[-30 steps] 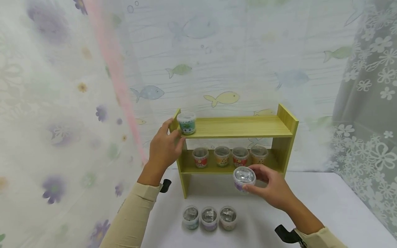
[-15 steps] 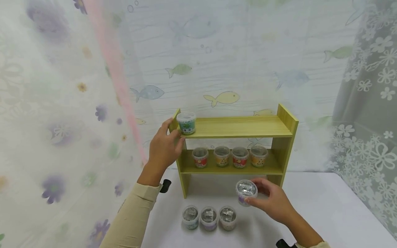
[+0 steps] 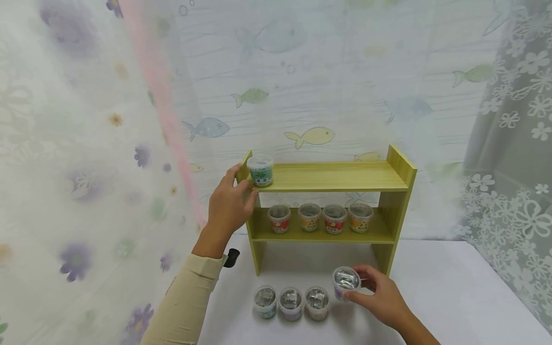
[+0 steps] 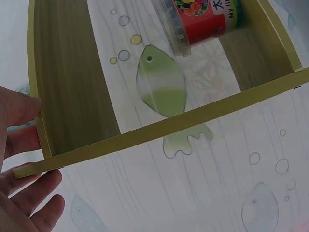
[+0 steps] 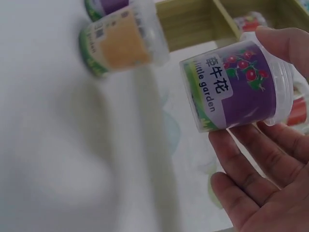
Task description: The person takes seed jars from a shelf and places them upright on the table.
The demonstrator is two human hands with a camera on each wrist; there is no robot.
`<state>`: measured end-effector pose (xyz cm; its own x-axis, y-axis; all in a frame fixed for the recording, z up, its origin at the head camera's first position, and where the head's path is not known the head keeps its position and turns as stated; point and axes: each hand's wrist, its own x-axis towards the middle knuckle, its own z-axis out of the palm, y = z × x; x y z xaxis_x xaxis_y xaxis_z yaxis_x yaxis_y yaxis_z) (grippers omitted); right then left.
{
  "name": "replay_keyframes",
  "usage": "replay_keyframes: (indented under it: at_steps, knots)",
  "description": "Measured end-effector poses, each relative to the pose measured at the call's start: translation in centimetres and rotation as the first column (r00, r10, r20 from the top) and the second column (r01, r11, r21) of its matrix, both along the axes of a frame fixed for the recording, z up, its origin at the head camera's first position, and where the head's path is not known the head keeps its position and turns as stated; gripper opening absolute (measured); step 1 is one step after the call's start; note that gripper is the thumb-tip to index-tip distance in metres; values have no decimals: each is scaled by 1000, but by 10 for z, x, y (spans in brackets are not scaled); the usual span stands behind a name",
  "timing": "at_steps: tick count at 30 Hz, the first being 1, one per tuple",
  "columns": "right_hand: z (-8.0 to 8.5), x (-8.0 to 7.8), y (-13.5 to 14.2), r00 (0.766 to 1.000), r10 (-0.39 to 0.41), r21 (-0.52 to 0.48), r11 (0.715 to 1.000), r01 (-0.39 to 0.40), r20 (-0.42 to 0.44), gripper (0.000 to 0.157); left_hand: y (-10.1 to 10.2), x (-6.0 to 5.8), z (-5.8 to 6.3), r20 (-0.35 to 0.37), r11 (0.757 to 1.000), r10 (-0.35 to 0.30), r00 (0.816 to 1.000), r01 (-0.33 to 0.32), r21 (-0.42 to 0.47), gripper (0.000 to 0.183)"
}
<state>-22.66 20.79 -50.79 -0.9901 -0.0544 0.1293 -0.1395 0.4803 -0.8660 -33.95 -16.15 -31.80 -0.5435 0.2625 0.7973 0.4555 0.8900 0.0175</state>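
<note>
My right hand (image 3: 381, 296) pinches a clear plastic cup with a purple label (image 3: 346, 283) between thumb and fingers, just above the table. In the right wrist view, red berries and "little garden" show on that cup (image 5: 241, 84). My left hand (image 3: 227, 203) grips the left side board of a small yellow-green wooden shelf (image 3: 332, 177). In the left wrist view, thumb and fingers lie on either side of the board's edge (image 4: 41, 121). A teal-labelled cup (image 3: 261, 172) stands beside that hand on the top tier.
Several cups with red and orange labels, such as an orange one (image 3: 309, 218), stand on the lower tier. Left of the held cup, three foil-topped cups form a row on the white table (image 3: 448, 287), the nearest being a pale one (image 3: 317, 304). Patterned curtains hang behind.
My right hand has carried the purple-labelled cup down from in front of the lower tier toward the row's right end. My left hand has stayed on the shelf.
</note>
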Motion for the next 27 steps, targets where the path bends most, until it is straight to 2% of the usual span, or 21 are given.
replay_keyframes:
  at_steps: [7,15,27]
  knots:
    - [-23,5,2,999,-37,-12,999,37,37,62,1,1,-1,5,1000,-5,1000,5,10,20]
    - [-45,6,-2,991,-40,-64,997,48,130,62,0,1,-1,2,1000,-11,1000,11,19,18]
    - [-56,9,-1,984,-31,8,1000,30,177,62,-1,-1,-2,16,1000,-11,1000,11,28,18]
